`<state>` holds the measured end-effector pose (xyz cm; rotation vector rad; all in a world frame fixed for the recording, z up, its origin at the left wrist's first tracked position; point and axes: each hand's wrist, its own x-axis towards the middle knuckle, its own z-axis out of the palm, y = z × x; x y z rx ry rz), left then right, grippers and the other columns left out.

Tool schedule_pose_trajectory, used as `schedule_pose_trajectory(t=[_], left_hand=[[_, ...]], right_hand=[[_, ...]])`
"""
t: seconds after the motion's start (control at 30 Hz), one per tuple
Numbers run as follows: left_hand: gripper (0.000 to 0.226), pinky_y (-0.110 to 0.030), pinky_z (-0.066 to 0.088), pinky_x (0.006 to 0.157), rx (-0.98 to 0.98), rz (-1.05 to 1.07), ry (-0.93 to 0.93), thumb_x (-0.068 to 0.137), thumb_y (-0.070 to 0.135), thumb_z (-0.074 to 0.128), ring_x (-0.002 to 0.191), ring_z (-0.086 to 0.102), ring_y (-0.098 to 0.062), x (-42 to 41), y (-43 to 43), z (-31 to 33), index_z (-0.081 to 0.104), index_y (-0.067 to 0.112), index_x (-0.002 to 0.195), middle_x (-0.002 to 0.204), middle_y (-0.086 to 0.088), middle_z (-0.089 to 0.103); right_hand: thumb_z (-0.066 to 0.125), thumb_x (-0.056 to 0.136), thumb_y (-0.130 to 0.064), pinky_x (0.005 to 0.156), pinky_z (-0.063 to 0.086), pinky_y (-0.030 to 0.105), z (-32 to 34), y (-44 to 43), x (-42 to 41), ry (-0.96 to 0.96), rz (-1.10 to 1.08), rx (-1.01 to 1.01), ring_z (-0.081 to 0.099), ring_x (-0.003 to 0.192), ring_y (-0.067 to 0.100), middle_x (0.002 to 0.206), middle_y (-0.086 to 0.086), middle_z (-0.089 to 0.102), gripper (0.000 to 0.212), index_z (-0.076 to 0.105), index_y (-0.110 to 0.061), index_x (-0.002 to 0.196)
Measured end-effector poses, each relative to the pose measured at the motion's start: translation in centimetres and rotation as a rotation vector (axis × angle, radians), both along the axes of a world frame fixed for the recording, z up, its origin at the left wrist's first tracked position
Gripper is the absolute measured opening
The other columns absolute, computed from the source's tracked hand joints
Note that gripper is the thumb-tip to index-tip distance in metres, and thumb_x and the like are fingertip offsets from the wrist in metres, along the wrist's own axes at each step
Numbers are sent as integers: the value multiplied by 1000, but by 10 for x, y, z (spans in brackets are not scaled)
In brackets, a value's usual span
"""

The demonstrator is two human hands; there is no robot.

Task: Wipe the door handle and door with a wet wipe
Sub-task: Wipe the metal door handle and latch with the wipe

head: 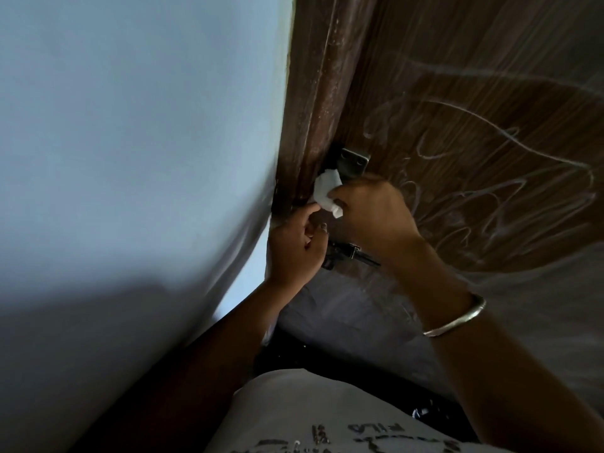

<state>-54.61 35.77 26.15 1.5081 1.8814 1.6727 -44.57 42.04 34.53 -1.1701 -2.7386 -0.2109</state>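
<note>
One head-worn wide-angle cam is looking fwd & down along the wearer's body, rolled well off level. Pale blue-grey painted wall (130, 142) is filling the L half, dark brown wood-grain door w/ pale scribbles (474, 93) is filling the upper R; the edge btwn them is running diagonally & bowing w/ lens distortion. Cam is sitting v. close to the door, near enough that bent forearms (483, 354) are reaching it. They're rising from the btm edge to left hand (294, 246) & right hand (372, 214) at frame ctr, by the white crumpled wipe (327, 191). Light grey printed shirt (310, 413) is showing at btm ctr.
</note>
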Motion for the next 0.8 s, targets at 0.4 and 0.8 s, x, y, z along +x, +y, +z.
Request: schedule_pose_trajectory(t=[0.4,0.8], left_hand=[[30,-6,43,65,48,11,-57,79,13,57,70,62,-13,0,0,0,64,4,107,81,-12,72],[49,-9,39,62,-47,-172,-47,82,6,62,59,54,2,2,7,10,50,16,128,65,12,57]], right_hand=[[69,71,4,73,46,43,-17,-20,17,232,-31,127,60,89,34,104,6,72,36,73,-13,103],[56,79,-9,79,40,39,-17,-24,12,132,-159,149,52,101,29,96,6,71,30,69,-16,106]])
